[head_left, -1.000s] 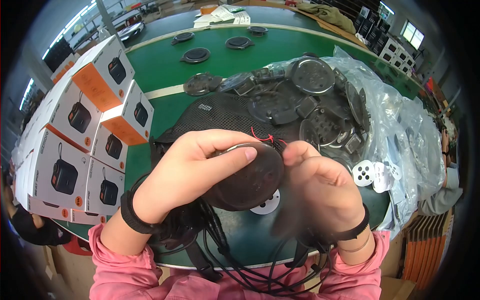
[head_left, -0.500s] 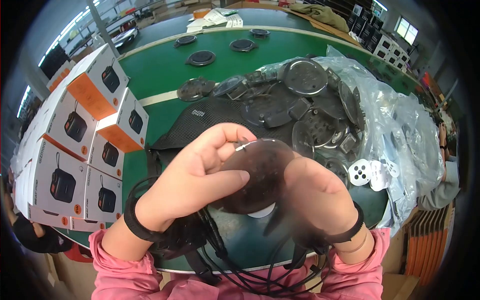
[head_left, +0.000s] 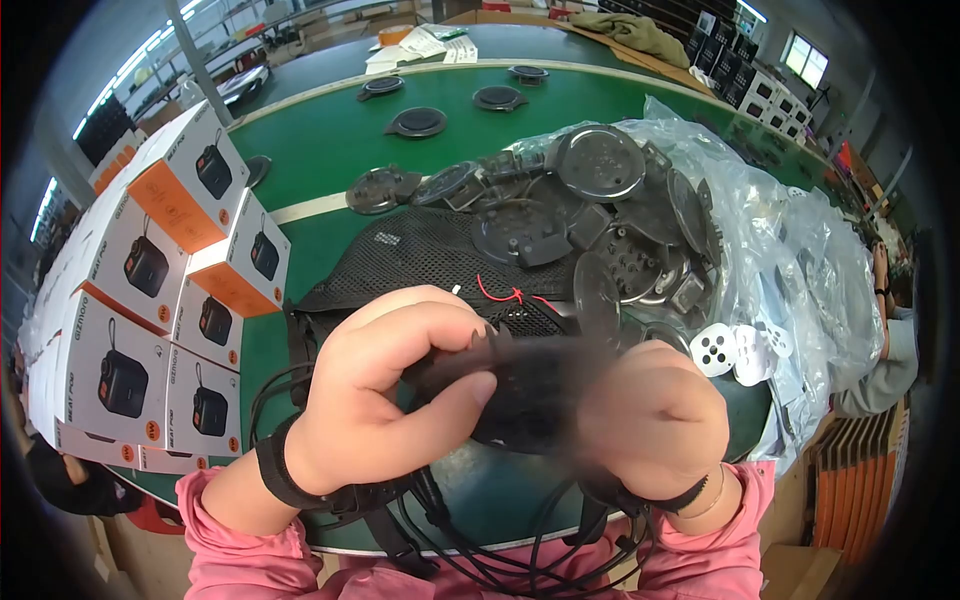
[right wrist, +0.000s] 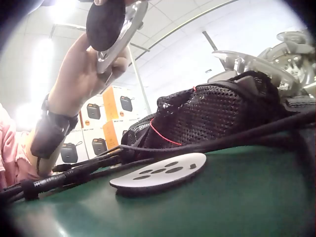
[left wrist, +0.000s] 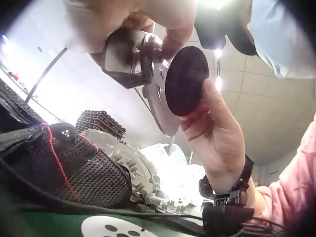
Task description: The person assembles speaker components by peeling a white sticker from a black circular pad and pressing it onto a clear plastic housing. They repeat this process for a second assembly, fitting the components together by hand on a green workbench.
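My left hand (head_left: 395,385) grips a smoky translucent round plastic part (left wrist: 160,101) with a square bracket at its side. Thumb and fingers hold it near the bracket. On the other side, my right hand (head_left: 655,415) pinches a thin black disc (left wrist: 187,81) at its edge, thumb uppermost in the left wrist view. The disc stands almost parallel to the plastic part, overlapping its face in both wrist views. In the head view the part is tilted nearly edge-on and blurred. Below, a white disc with black holes (right wrist: 158,173) lies on the green table (right wrist: 222,197).
A black mesh bag (head_left: 400,255) with red string lies behind the hands. Beyond it is a pile of similar plastic parts (head_left: 600,165) beside crumpled clear plastic sheeting (head_left: 790,250). White-and-orange boxes (head_left: 120,370) stack at left. Black cables (head_left: 500,550) run along the near edge.
The plastic part has tipped from face-up to nearly edge-on. My right hand has lowered slightly and turned, its back now towards the head camera. The left hand keeps hold of the part.
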### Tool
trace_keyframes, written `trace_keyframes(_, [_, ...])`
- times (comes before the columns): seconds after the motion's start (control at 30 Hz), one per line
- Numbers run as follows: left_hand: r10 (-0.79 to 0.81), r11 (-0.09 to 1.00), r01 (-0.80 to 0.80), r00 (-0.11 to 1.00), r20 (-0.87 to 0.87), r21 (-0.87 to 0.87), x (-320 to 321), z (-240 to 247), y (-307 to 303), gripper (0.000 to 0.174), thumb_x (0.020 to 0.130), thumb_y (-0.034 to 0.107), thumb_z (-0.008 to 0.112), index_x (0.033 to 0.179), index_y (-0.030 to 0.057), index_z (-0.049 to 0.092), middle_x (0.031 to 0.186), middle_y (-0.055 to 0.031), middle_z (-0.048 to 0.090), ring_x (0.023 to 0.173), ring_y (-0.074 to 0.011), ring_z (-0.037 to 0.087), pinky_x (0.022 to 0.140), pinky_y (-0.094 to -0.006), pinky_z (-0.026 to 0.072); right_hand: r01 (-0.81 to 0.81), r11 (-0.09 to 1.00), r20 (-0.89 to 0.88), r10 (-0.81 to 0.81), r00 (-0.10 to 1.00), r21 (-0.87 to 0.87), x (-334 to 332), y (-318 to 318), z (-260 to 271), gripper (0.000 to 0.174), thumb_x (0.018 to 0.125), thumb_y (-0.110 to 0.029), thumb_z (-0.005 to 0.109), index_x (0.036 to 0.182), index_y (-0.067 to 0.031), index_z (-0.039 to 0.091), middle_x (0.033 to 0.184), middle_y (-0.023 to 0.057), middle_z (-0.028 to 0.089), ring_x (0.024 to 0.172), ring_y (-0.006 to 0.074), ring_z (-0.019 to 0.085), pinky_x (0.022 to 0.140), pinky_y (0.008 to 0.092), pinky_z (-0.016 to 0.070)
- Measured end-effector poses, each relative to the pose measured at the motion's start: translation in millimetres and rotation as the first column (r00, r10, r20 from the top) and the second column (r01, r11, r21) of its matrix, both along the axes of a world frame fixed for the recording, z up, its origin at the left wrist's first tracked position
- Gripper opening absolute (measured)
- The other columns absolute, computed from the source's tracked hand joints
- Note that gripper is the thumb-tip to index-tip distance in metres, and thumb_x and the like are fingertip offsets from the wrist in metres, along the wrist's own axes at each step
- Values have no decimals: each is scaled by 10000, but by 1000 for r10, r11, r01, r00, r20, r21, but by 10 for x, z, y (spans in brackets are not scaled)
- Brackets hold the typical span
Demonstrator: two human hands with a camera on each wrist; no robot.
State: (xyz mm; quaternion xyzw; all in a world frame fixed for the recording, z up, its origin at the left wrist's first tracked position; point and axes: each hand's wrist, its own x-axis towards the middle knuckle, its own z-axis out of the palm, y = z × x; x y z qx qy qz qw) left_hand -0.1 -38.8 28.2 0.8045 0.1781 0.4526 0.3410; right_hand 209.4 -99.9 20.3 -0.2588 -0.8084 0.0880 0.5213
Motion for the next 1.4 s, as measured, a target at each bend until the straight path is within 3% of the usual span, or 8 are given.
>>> trace_keyframes(0.1, [-63,996,61,998,-22,-66,-26,54,-31,209,637,-26,544,844,-3,546,739,-75,533,641,-179,479,578,-265,379,57,998,62,-59,996,28,10,-41,6,279,585,-21,702,859,-47,655,802,33,587,669,159,567,557,256,405])
trace_keyframes(0.17, [-74,978,70,997,-14,-196,-24,87,-71,282,636,197,551,831,-6,531,799,-98,516,708,-173,478,629,-265,369,78,995,56,-82,995,67,-5,-45,-6,297,589,-36,687,883,-39,643,837,38,600,677,149,576,551,245,395])
trace_keyframes(0.27, [-80,993,77,996,-30,-84,-31,31,-62,356,608,265,543,839,-6,535,805,-110,521,714,-190,485,636,-279,376,79,989,149,-97,984,125,32,-52,-5,289,608,-49,660,895,-35,635,872,48,608,696,144,582,547,238,385])
trace_keyframes(0.4, [-106,994,106,994,-21,-25,-12,28,-44,349,598,240,551,846,-4,540,806,-113,525,708,-197,487,625,-281,381,67,988,178,-92,980,137,45,-67,-5,266,625,-69,633,888,-37,636,887,53,609,703,145,584,546,237,379])
trace_keyframes(0.47, [-108,989,115,990,-88,88,2,40,-33,341,574,206,573,846,1,546,792,-108,529,681,-201,488,608,-285,385,90,979,227,-132,965,183,45,-91,14,271,622,-79,628,890,-44,637,898,57,607,705,149,584,545,235,375])
trace_keyframes(0.77, [-82,985,97,991,-106,145,64,68,-50,321,501,102,647,802,26,564,739,-64,538,627,-184,489,579,-273,379,112,976,202,-150,968,187,42,-83,-13,299,587,-92,617,881,-47,646,891,55,597,693,153,579,531,232,384])
trace_keyframes(1.4, [-81,993,90,991,-104,78,75,61,-82,265,544,88,683,773,42,557,743,-64,546,639,-191,499,588,-282,380,104,967,201,-152,968,230,52,-63,-10,291,613,-77,594,895,-17,630,869,76,592,643,162,584,488,224,368])
